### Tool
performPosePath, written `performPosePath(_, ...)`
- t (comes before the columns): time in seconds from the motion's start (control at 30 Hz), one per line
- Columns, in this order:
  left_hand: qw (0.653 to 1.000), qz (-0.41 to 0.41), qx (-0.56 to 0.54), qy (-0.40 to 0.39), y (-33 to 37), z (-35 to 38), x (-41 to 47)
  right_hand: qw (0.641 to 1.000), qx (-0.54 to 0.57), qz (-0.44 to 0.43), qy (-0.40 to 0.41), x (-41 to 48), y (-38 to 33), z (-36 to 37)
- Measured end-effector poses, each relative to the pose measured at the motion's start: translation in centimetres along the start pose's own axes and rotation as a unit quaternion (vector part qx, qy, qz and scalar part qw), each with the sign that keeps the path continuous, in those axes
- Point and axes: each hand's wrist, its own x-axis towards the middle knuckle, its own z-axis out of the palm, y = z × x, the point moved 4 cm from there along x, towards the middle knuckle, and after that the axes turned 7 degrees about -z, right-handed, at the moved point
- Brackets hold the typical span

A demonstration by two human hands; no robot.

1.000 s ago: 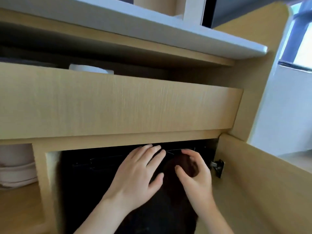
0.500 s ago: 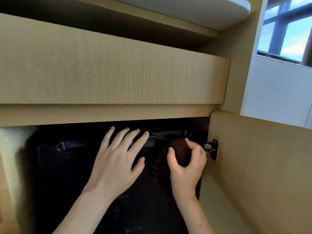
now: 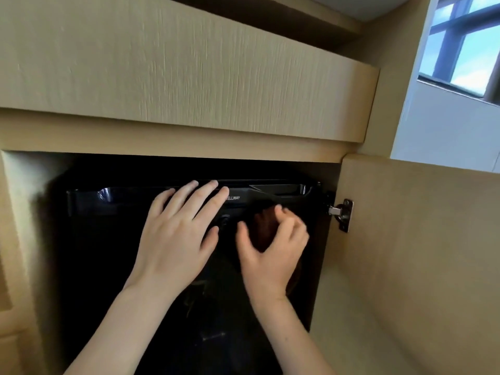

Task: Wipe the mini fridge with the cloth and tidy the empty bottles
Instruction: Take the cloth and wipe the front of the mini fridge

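Within the last half second the right hand (image 3: 270,253) had drawn the brown cloth (image 3: 263,228) leftward, away from the hinge (image 3: 342,213), across the upper right of the mini fridge (image 3: 108,253) door; its fingers were curled round the bunched cloth, pressing it to the black front. The left hand (image 3: 176,239) lay flat just beside it, fingers straight and spread, reaching the door's top edge; wiping seemed under way with most of the door yet to do, and no bottles were in view.
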Motion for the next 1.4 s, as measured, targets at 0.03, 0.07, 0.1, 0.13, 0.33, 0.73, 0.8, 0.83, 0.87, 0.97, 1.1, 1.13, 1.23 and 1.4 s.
performPosePath(0.03, 1.0, -0.004, -0.009, 0.004, 0.1, 0.0, 0.0, 1.0, -0.011, -0.02, -0.004, -0.5, 0.0, 0.1)
performPosePath(0.07, 1.0, -0.009, -0.018, 0.005, 0.1, 0.1, 0.0, 0.999, -0.011, -0.035, -0.004, -0.5, 0.2, 0.1)
performPosePath(0.1, 1.0, -0.01, -0.023, 0.006, -0.1, 0.0, 0.0, 0.999, 0.002, -0.037, 0.0, -0.1, 0.7, 0.1)
performPosePath(0.13, 1.0, -0.009, -0.027, 0.005, -0.2, 0.0, 0.0, 0.999, 0.023, -0.021, 0.009, 0.5, 1.5, -0.1)
performPosePath(0.33, 0.999, -0.017, -0.037, -0.005, -0.3, 0.0, -0.1, 0.973, 0.107, 0.181, 0.096, 2.2, 4.4, -1.4)
performPosePath(0.73, 0.998, -0.01, -0.06, 0.007, -0.3, 0.4, -0.4, 0.959, 0.153, 0.204, 0.124, 2.9, 5.3, -1.7)
performPosePath(0.8, 0.997, -0.007, -0.071, -0.001, -0.5, 0.5, -0.3, 0.951, 0.148, 0.234, 0.141, 2.5, 4.3, -1.3)
performPosePath(0.83, 0.997, -0.004, -0.076, -0.003, -0.6, 0.5, -0.3, 0.958, 0.14, 0.208, 0.136, 2.4, 3.4, -1.1)
performPosePath(0.87, 0.997, -0.002, -0.08, -0.004, -0.6, 0.5, -0.3, 0.971, 0.129, 0.159, 0.122, 2.1, 2.4, -0.9)
performPosePath(0.97, 0.997, -0.001, -0.082, -0.002, -0.7, 0.3, -0.4, 0.995, 0.095, -0.013, 0.04, 0.8, -0.1, -0.2)
performPosePath(1.1, 0.998, 0.01, -0.063, -0.016, -1.0, 0.0, -0.3, 0.993, 0.111, -0.022, 0.037, 1.1, 1.8, -0.6)
performPosePath(1.13, 0.998, 0.015, -0.063, -0.02, -1.1, 0.0, -0.3, 0.99, 0.127, 0.028, 0.055, 1.1, 2.7, -0.9)
performPosePath(1.23, 0.997, 0.009, -0.066, -0.029, -1.3, -0.1, -0.3, 0.965, 0.169, 0.175, 0.103, 0.6, 4.5, -1.5)
performPosePath(1.4, 0.997, 0.009, -0.072, -0.018, -0.8, 0.0, -0.2, 0.96, 0.156, 0.206, 0.105, 0.6, 2.8, -1.0)
